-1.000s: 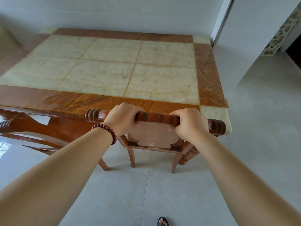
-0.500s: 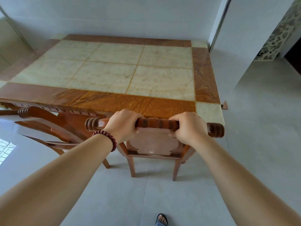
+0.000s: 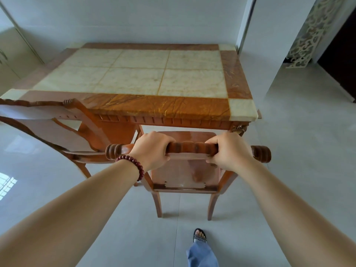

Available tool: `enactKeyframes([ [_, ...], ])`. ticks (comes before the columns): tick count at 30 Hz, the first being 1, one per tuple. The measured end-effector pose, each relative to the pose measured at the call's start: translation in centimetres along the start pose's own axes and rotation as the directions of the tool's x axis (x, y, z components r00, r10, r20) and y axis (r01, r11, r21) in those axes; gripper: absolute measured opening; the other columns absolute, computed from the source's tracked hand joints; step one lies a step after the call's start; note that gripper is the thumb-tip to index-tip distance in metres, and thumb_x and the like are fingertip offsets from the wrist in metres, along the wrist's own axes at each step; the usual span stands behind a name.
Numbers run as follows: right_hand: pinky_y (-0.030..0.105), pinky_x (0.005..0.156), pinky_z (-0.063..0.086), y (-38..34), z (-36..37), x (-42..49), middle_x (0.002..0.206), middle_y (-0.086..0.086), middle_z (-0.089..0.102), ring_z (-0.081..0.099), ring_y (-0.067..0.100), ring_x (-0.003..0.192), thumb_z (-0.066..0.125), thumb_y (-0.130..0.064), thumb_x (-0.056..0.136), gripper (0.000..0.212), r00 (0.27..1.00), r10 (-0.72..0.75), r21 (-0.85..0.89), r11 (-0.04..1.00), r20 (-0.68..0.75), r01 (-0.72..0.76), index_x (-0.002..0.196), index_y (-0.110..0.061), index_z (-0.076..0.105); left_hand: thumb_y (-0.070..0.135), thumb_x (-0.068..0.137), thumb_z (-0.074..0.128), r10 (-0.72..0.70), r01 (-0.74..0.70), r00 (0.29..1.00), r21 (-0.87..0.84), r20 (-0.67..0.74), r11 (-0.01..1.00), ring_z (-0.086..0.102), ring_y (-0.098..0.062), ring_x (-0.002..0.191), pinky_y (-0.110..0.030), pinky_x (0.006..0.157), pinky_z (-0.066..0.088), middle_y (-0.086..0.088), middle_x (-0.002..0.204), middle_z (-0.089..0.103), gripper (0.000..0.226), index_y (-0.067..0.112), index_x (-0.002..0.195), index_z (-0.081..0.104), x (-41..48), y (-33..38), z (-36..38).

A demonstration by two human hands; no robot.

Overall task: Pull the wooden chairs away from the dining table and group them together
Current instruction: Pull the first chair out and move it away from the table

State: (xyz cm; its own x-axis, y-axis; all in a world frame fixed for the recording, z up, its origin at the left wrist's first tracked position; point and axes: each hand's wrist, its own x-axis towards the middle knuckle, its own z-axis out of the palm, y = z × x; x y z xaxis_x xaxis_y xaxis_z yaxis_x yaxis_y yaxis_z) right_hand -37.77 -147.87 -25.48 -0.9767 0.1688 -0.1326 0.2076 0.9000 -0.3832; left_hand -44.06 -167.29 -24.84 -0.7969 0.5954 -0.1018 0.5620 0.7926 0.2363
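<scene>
Tabletop (image 3: 146,74): pale stone panels, orange-brown border, set against a white wall at 12 o'clock; grey tiled floor (image 3: 300,151). Second chair (image 3: 57,120) at 9 o'clock, cut off by the frame. Left hand (image 3: 152,151) and right hand (image 3: 229,151): fingers clamped around the top rail of the wooden chair (image 3: 185,170), its seat partly under the tabletop.

I'm in a home dining room: a stone-topped dining surface (image 3: 146,74), carved wooden chairs (image 3: 185,170), pale tiled floor (image 3: 300,151), a fretwork screen (image 3: 306,33).
</scene>
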Motion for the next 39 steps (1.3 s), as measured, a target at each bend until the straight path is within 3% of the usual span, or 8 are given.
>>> enactKeyframes([
  [3, 0.030, 0.070, 0.052, -0.5, 0.9, -3.9, 0.087, -0.006, 0.072, 0.064, 0.019, 0.082, 0.075, -0.028, 0.074, 0.025, 1.000, 0.001, 0.001, 1.000, -0.004, -0.001, 0.099, -0.033, 0.073, 0.021, 0.081, 0.061, 0.018, -0.018, 1.000, -0.002, 0.011, 1.000, 0.050, -0.009, 0.061, -0.014, 0.052, 0.029, 0.013, 0.064, 0.054, 0.015, 0.033, 0.074, 0.054, -3.9, 1.1, 0.6],
  [8, 0.031, 0.071, 0.054, -0.3, 1.5, -9.7, 0.089, -0.006, 0.071, 0.065, 0.019, 0.084, 0.076, -0.025, 0.074, 0.025, 1.000, 0.005, 0.012, 1.000, 0.004, -0.005, 0.098, -0.032, 0.073, 0.023, 0.083, 0.059, 0.013, -0.012, 1.000, -0.023, 0.020, 1.000, 0.060, -0.014, 0.071, -0.019, 0.062, 0.043, 0.004, 0.075, 0.066, 0.006, 0.026, 0.082, 0.063, -9.4, 3.3, 1.8],
  [12, 0.035, 0.076, 0.057, 0.4, 1.7, -14.5, 0.094, -0.004, 0.073, 0.066, 0.021, 0.085, 0.075, -0.023, 0.075, 0.028, 1.000, -0.016, 0.017, 1.000, 0.001, 0.016, 0.102, -0.031, 0.073, 0.022, 0.082, 0.061, 0.024, -0.025, 1.000, -0.020, -0.014, 0.999, 0.057, -0.013, 0.069, -0.013, 0.056, 0.032, 0.006, 0.074, 0.065, 0.010, 0.029, 0.075, 0.058, -13.6, 5.8, 2.6],
  [18, 0.034, 0.076, 0.057, 2.6, 2.1, -22.1, 0.091, -0.005, 0.072, 0.067, 0.020, 0.085, 0.076, -0.023, 0.075, 0.024, 0.998, -0.057, 0.026, 0.998, -0.012, 0.057, 0.098, -0.029, 0.074, 0.025, 0.082, 0.061, -0.008, 0.008, 0.999, 0.002, -0.035, 1.000, 0.061, -0.015, 0.069, -0.018, 0.060, 0.044, 0.004, 0.076, 0.068, 0.005, 0.025, 0.085, 0.066, -19.6, 10.3, 5.2],
  [23, 0.031, 0.072, 0.057, 4.5, 2.5, -28.3, 0.085, -0.007, 0.070, 0.066, 0.019, 0.080, 0.077, -0.025, 0.075, 0.021, 0.996, -0.090, 0.028, 0.996, -0.015, 0.090, 0.096, -0.029, 0.074, 0.028, 0.084, 0.062, -0.021, 0.023, 0.996, 0.025, -0.083, 0.999, 0.056, -0.014, 0.065, -0.015, 0.054, 0.036, 0.010, 0.072, 0.057, 0.013, 0.025, 0.095, 0.067, -24.5, 13.7, 7.4],
  [26, 0.028, 0.068, 0.055, 5.0, 2.2, -31.3, 0.082, -0.009, 0.067, 0.065, 0.018, 0.080, 0.076, -0.025, 0.075, 0.021, 0.996, -0.093, 0.018, 0.995, 0.000, 0.093, 0.094, -0.030, 0.074, 0.029, 0.085, 0.062, -0.029, 0.030, 0.997, 0.016, -0.067, 0.999, 0.056, -0.014, 0.066, -0.016, 0.058, 0.039, 0.010, 0.075, 0.057, 0.017, 0.024, 0.101, 0.066, -27.0, 15.4, 7.9],
  [31, 0.035, 0.070, 0.059, 5.6, 1.9, -36.1, 0.085, -0.006, 0.071, 0.065, 0.019, 0.079, 0.075, -0.019, 0.072, 0.024, 0.997, -0.081, 0.031, 0.996, 0.001, 0.081, 0.094, -0.030, 0.074, 0.027, 0.085, 0.062, -0.034, 0.035, 0.997, 0.014, -0.066, 0.999, 0.058, -0.016, 0.068, -0.023, 0.065, 0.050, 0.005, 0.078, 0.065, 0.015, 0.024, 0.099, 0.067, -30.9, 18.1, 8.3],
  [39, 0.032, 0.069, 0.056, 5.3, 2.9, -45.0, 0.086, -0.006, 0.072, 0.065, 0.020, 0.078, 0.076, -0.021, 0.073, 0.023, 0.999, -0.035, 0.023, 0.999, -0.019, 0.036, 0.093, -0.031, 0.075, 0.027, 0.085, 0.062, 0.033, -0.032, 0.998, 0.026, -0.057, 0.999, 0.054, -0.013, 0.065, -0.018, 0.060, 0.041, 0.009, 0.073, 0.058, 0.011, 0.025, 0.095, 0.065, -38.1, 21.0, 9.6],
])
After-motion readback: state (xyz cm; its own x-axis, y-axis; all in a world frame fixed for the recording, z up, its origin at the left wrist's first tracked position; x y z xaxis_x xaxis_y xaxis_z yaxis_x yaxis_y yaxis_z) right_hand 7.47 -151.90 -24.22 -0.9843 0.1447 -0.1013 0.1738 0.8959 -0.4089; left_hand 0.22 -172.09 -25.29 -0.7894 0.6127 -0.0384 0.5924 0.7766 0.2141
